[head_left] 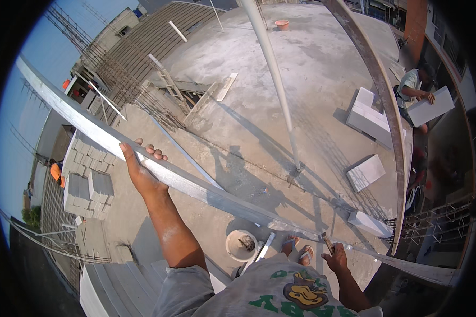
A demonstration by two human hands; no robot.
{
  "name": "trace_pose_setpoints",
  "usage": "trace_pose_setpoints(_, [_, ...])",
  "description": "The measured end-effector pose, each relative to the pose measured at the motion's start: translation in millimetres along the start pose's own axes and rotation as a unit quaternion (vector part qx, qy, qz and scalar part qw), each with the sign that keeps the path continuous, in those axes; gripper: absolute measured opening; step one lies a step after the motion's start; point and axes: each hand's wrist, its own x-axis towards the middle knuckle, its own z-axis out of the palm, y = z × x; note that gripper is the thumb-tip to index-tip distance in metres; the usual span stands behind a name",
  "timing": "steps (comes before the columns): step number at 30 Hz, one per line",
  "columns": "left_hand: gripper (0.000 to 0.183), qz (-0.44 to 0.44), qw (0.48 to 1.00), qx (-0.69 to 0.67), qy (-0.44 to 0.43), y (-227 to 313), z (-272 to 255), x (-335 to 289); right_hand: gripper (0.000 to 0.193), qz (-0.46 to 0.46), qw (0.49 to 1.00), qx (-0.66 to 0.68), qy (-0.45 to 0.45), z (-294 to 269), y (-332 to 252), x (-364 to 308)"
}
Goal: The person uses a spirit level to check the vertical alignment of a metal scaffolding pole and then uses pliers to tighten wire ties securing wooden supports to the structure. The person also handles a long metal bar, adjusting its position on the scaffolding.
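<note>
A long silvery metal bar (195, 187) crosses in front of me, from the upper left down to the lower right. My left hand (143, 168) is closed around its upper part, fingers over the far edge. Lower down, my right hand (336, 259) is closed on a short brown stick-like piece (328, 243), perhaps a wooden handle, beside the bar's lower stretch. What kind of tool it is, I cannot make out. Below the bar, near my sandalled feet (300, 251), stands a pale bucket (241, 245) with something dark inside.
A thin pole (280, 79) rises from the concrete floor ahead. White blocks (366, 173) lie at right, where a co-worker (415, 90) holds another block (431, 109). Grey block stacks (87, 193) stand at left. Rebar (439, 224) juts out at the right edge. An opening (195, 95) shows farther off.
</note>
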Motion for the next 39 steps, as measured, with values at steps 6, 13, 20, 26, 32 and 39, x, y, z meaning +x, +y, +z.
trace_pose_setpoints(6, [0.065, -0.03, 0.994, 0.044, 0.099, 33, -78, 22, 0.061, -0.005, 0.993, -0.086, -0.086, -20, -31, -3])
trace_pose_setpoints(13, [0.068, -0.081, 0.981, 0.057, 0.166, 22, -145, 72, 0.059, -0.053, 0.962, -0.204, -0.172, -32, -64, 11])
trace_pose_setpoints(20, [0.066, -0.139, 0.983, 0.069, 0.097, -90, -174, 39, 0.046, -0.173, 0.946, -0.213, -0.172, -39, -154, 41])
trace_pose_setpoints(26, [0.051, -0.307, 0.927, -0.011, 0.214, -221, -212, 13, 0.048, -0.269, 0.922, -0.243, -0.136, -7, -206, 51])
trace_pose_setpoints(32, [0.065, -0.407, 0.878, -0.048, 0.248, -306, -243, -21, 0.048, -0.133, 0.924, -0.289, -0.211, -11, -205, 45])
trace_pose_setpoints(39, [0.061, -0.441, 0.858, -0.043, 0.261, -361, -272, -22, 0.05, -0.085, 0.919, -0.285, -0.258, 10, -259, 75])
